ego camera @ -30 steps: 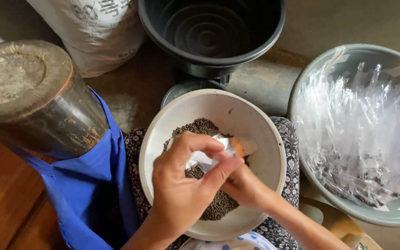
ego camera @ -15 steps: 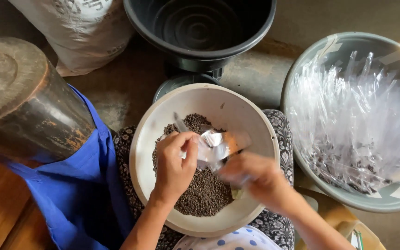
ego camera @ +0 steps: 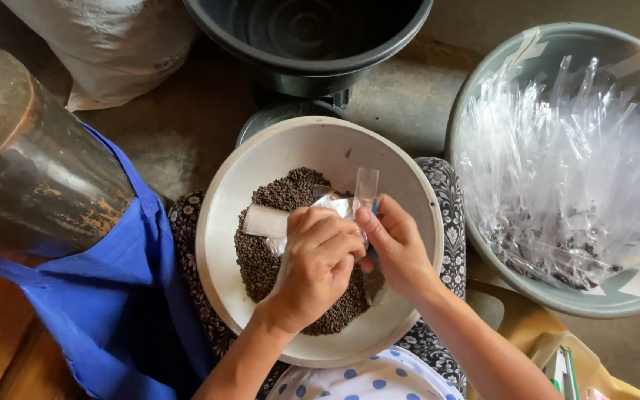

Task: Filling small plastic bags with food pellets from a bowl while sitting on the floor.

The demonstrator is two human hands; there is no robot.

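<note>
A cream bowl [ego camera: 224,222] of dark pellets [ego camera: 275,200] rests on a patterned lap over a bare concrete floor [ego camera: 401,96]. Above the bowl's middle, the left hand [ego camera: 318,261] and right hand [ego camera: 396,244] each pinch a small clear packet [ego camera: 350,204]. Right of the bowl sits a grey tub [ego camera: 483,96] of clear bags [ego camera: 564,170]; behind it a black bucket [ego camera: 305,37]; left of it blue cloth [ego camera: 105,311] and a rusty drum [ego camera: 31,170]

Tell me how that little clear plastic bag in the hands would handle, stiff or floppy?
Probably floppy: the small clear bag crumples between the left hand and right hand. Likely light and slippery, being thin glossy film like the bags in the grey basin.
</note>
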